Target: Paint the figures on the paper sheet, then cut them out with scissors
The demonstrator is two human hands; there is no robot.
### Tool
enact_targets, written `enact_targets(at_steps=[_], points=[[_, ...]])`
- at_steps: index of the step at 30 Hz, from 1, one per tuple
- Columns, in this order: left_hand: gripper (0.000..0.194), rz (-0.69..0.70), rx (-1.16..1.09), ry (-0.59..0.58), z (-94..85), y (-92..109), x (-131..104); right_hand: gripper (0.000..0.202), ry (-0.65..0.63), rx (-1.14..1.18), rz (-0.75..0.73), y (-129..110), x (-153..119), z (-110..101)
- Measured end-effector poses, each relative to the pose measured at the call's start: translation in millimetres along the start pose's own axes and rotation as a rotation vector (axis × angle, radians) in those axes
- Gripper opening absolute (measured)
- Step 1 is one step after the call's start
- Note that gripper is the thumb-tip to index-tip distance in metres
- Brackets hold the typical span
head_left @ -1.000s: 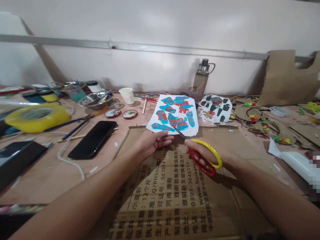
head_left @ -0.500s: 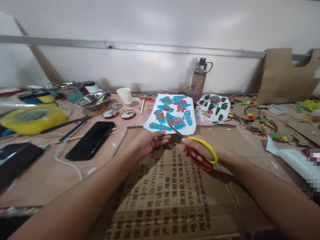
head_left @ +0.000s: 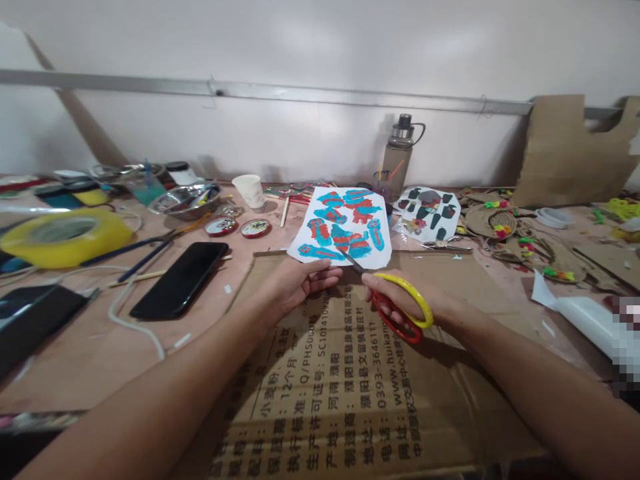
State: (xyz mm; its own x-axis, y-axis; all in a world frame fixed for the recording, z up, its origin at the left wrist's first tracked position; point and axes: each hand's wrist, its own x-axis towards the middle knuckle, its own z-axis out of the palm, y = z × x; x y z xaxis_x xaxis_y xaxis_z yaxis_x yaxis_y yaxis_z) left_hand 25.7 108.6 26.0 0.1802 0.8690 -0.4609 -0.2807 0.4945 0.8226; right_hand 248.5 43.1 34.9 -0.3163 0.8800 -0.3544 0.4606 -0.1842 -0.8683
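Painted sheet: white paper with blue-and-orange shapes (head_left: 356, 230), lies straight ahead of both hands, past the far part of the printed cardboard (head_left: 320, 373); near edge overlaps the board.
Left hand: at the sheet's near-left edge (head_left: 305, 280), thumb on top, fingers curled close under; looks like a pinch on the paper.
Right hand: wrapped round the handles (head_left: 393, 293), fist partly closed, short of the sheet; no direct contact visible.
Scissors: yellow-and-red loops (head_left: 421, 296), long axis from near-right to far-left, tip over the painted shapes. 1 blade clear; can't tell blade gap or where the other sits.
Nearer hand: left, touching; right reaches the sheet only through the blade.
Around: 1 black phone (head_left: 181, 280) left of the cardboard, 1 bottle (head_left: 399, 160) behind, 1 dark-patterned sheet (head_left: 427, 215) just right.
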Motion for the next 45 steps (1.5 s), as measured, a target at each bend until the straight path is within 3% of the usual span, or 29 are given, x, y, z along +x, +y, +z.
enact_targets(at_steps=[10,30,38,45], points=[[0.026,-0.017,-0.006,0.009,-1.1,1.8,-0.1,0.051,-0.015,-0.012,-0.108,8.4,3.5,-2.0],[0.034,-0.03,0.049,0.047,-3.2,9.0,-4.6,0.056,0.017,-0.098,-0.081,10.6,10.0,-6.1],[0.023,-0.08,0.112,0.04,-9.5,19.0,-13.1,0.046,-0.058,-0.116,0.014,-16.4,-4.9,-4.0],[0.026,-0.125,0.108,0.002,-17.4,17.9,-8.3,0.049,-0.08,-0.004,0.117,-10.9,0.1,-3.6]])
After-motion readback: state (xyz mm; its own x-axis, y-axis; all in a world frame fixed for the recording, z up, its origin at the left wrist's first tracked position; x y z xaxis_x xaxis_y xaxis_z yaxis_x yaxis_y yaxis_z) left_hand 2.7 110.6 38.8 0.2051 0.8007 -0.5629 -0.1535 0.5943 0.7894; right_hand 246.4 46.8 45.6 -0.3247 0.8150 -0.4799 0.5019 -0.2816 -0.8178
